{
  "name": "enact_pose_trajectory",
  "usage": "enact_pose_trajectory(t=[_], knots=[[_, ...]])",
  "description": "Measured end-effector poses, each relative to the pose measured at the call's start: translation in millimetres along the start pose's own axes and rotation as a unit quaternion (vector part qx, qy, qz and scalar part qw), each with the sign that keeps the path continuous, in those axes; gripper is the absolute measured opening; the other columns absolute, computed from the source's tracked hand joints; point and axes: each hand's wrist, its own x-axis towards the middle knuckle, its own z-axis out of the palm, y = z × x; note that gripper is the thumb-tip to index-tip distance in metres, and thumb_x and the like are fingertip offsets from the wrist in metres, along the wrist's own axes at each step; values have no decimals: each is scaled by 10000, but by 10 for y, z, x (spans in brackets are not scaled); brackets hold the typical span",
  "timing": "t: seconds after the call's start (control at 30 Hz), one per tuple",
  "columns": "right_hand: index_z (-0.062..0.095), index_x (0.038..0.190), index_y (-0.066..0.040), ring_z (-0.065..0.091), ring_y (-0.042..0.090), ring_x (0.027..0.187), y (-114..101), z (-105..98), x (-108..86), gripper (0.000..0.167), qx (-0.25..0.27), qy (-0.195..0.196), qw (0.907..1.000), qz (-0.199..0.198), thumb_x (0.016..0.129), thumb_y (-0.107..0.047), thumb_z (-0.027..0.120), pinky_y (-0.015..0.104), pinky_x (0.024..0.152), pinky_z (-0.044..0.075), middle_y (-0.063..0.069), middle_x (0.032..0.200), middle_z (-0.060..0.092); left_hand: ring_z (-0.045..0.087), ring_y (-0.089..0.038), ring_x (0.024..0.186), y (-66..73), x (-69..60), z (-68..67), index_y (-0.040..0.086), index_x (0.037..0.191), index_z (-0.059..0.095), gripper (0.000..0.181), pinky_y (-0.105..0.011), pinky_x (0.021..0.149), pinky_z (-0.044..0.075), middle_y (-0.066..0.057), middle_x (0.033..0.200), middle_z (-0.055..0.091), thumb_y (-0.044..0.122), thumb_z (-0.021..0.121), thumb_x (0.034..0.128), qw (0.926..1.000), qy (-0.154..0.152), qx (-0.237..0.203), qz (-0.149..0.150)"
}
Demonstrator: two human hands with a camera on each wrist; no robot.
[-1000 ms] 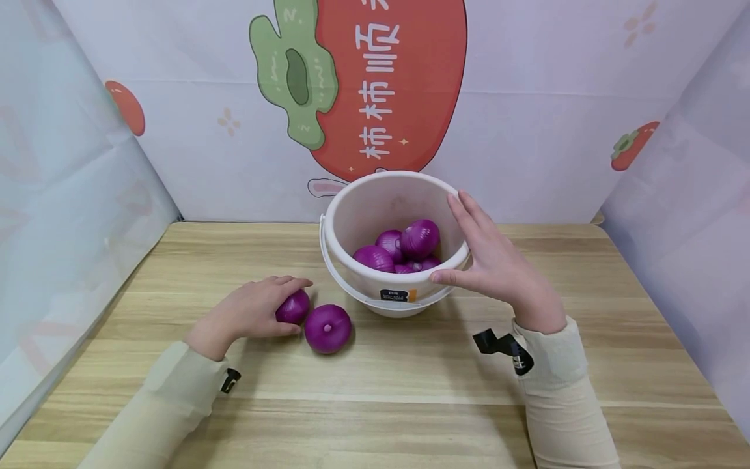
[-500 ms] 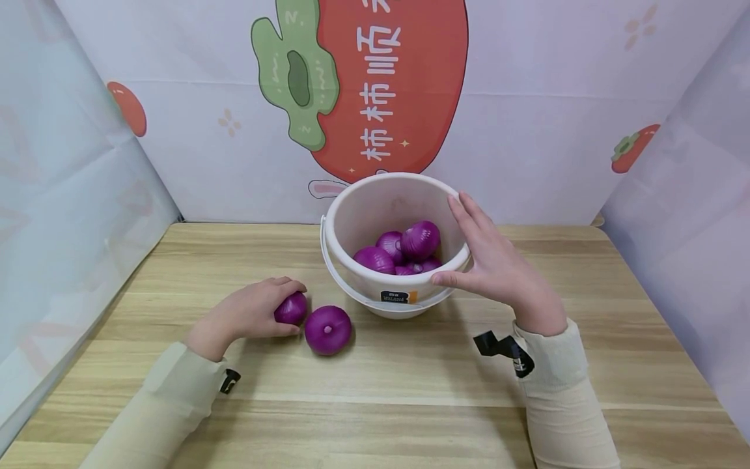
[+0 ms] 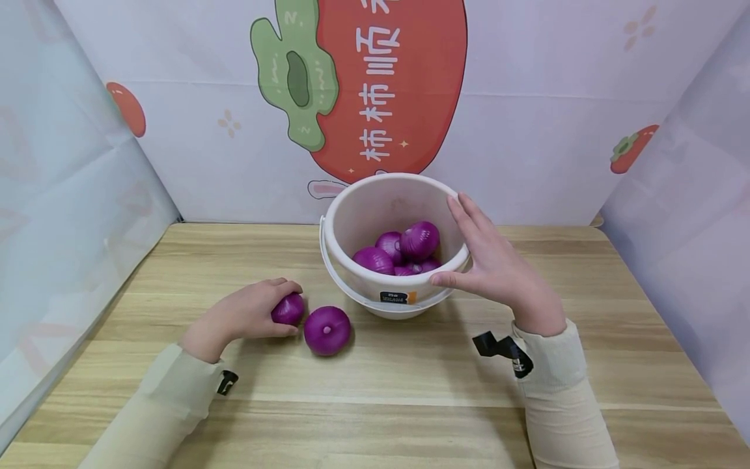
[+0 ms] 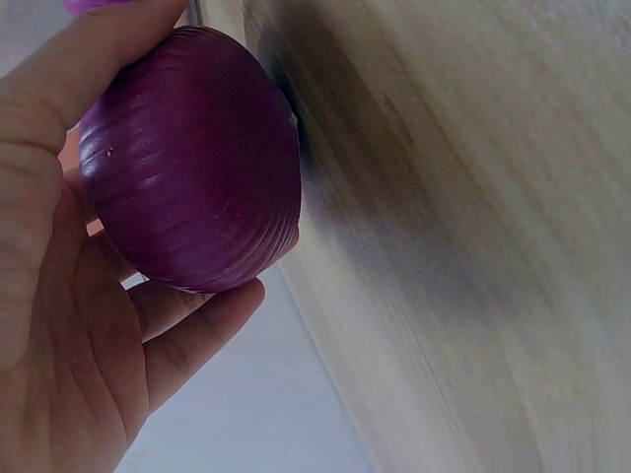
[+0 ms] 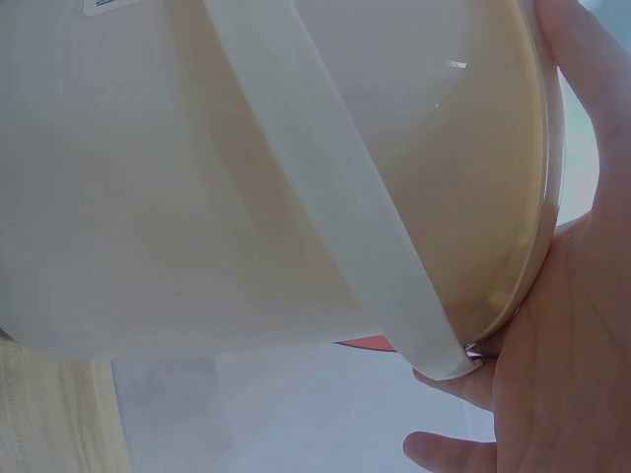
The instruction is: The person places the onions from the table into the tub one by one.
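Note:
My left hand (image 3: 249, 312) grips a purple onion (image 3: 288, 309) low over the table, left of the bucket. In the left wrist view, thumb and fingers curve round this onion (image 4: 192, 163), and the wooden surface is close beside it. Just to its right, a second onion (image 3: 327, 331) lies on the table. A white bucket (image 3: 395, 286) holds several more onions (image 3: 420, 240). Spread along the bucket's right rim is my right hand (image 3: 498, 267), its fingers fairly straight and the thumb on the front rim. The right wrist view shows the palm against the bucket rim (image 5: 540, 187).
The wooden table (image 3: 410, 404) runs up to a printed white backdrop (image 3: 539, 130) just behind the bucket. Cloth walls stand at both sides. The bucket's handle (image 3: 346, 283) hangs down at the front.
My left hand has shifted slightly left with its onion, widening the small gap to the other onion. My right hand and the bucket stay about where they were.

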Motion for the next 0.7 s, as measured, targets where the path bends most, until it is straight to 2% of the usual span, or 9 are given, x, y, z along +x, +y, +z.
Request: enact_pose_trajectory(t=[0.33, 0.7], knots=[[66, 1615, -211, 109, 353, 1547, -4, 9, -11, 1191, 6, -38, 10000, 44, 747, -563, 802, 692, 1126, 293, 83, 1689, 30, 641, -167, 926, -9, -18, 4, 84, 1261, 601, 614, -363, 805, 574, -45, 1114, 654, 374, 826, 769, 9999, 77, 54, 39], [88, 1614, -181, 109, 363, 1545, -3, 14, -3, 1205, 13, 54, 10000, -45, 727, -515, 832, 677, 1140, 289, 93, 1688, 34, 643, -169, 913, -10, -26, -49, 73, 1269, 596, 625, -353, 777, 575, -71, 1113, 660, 379, 819, 771, 9998, 202, 65, 11]])
